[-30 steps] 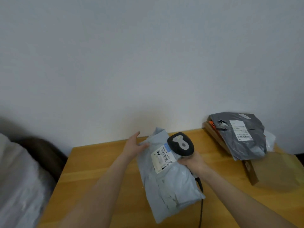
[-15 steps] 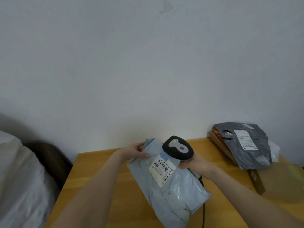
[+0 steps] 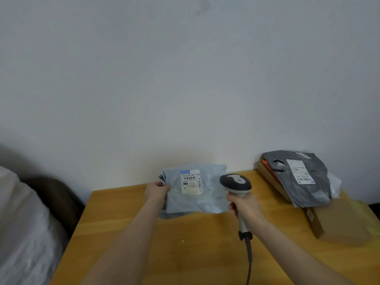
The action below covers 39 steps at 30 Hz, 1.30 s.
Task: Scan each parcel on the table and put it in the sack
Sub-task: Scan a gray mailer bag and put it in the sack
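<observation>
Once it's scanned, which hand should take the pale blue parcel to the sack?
Left, probably: the left hand grips the parcel and is nearer the white sack; the right hand holds the scanner.

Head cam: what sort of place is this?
Probably a small room set up for parcel handling: wooden table against a bare wall, handheld scanner, pale blue mailer, grey mailer stacked on boxes.

Left hand (image 3: 157, 193) lifts pale parcel (image 3: 205, 194) (label showing); right hand (image 3: 244, 206) grips scanner (image 3: 236, 185).
</observation>
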### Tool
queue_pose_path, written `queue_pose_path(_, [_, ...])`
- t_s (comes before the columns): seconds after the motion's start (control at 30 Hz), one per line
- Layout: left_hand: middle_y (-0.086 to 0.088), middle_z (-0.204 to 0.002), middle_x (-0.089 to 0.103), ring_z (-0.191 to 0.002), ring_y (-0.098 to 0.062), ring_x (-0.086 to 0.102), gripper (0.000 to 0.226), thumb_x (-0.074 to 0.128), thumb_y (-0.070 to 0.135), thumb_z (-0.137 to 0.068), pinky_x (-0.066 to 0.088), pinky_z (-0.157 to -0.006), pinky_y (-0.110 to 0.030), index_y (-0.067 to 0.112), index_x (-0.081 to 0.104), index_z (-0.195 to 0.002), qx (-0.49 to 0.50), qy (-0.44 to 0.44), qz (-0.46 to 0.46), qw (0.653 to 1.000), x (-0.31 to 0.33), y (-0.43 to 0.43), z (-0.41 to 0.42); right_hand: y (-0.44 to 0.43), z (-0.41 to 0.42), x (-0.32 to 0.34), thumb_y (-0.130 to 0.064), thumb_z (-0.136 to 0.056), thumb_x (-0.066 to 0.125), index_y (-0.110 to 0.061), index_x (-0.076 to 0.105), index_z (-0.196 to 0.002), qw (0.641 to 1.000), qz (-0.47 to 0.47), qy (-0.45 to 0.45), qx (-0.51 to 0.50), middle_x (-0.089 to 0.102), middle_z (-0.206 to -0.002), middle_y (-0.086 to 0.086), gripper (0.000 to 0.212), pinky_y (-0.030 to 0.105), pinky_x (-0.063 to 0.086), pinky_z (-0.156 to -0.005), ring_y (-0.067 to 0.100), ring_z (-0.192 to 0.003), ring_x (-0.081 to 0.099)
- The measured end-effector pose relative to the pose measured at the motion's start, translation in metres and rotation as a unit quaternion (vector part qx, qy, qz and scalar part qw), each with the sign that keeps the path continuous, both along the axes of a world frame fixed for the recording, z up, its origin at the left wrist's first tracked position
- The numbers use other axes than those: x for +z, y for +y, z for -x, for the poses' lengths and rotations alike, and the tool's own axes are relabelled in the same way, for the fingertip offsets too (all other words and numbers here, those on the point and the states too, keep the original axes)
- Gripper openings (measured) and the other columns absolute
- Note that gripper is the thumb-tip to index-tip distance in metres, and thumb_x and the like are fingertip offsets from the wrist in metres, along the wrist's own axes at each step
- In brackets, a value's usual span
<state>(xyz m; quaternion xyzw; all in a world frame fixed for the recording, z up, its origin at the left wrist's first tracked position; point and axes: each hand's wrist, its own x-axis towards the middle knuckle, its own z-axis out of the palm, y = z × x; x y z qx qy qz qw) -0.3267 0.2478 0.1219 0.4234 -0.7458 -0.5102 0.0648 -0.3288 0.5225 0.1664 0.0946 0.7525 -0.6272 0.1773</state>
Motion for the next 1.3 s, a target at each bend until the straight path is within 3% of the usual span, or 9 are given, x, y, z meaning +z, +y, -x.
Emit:
queue_pose_path(0.3, [-0.009,-0.090,0.070,-0.082,-0.028,0.066,0.015,0.078,0.021,-0.079,0.055,-0.085,-0.043,0.014,0.066,-0.083,0.022,0.030,-0.049,0.998,-0.015,0.014,-0.007,-0.035,-0.051,0.000,-0.011,-0.083,0.070,0.001,0.066,-0.077,0.999,0.017,-0.017,0.047,0.064,-0.057,0.012,0.014,0.022,0.042,-0.042,0.014,-0.041,0.055])
queue_pose_path(0.43, [-0.006,-0.083,0.070,-0.081,-0.028,0.066,0.013,0.076,0.019,-0.080,0.055,-0.086,-0.046,0.015,0.065,-0.074,0.023,0.044,-0.067,0.996,-0.017,0.017,-0.011,-0.039,-0.060,0.001,-0.010,-0.082,0.067,0.000,0.066,-0.075,0.999,0.002,-0.014,0.044,0.065,-0.056,0.011,0.012,0.023,0.043,-0.045,0.014,-0.042,0.054])
queue_pose_path(1.3, [-0.008,-0.083,0.069,-0.083,-0.028,0.065,0.014,0.074,0.017,-0.082,0.055,-0.085,-0.046,0.014,0.064,-0.072,0.010,0.044,-0.067,0.997,-0.014,0.015,-0.022,-0.042,-0.068,0.002,-0.007,-0.081,0.064,-0.001,0.064,-0.071,1.000,0.015,-0.020,0.016,0.059,-0.053,0.008,0.011,0.026,0.043,-0.045,0.017,-0.044,0.052])
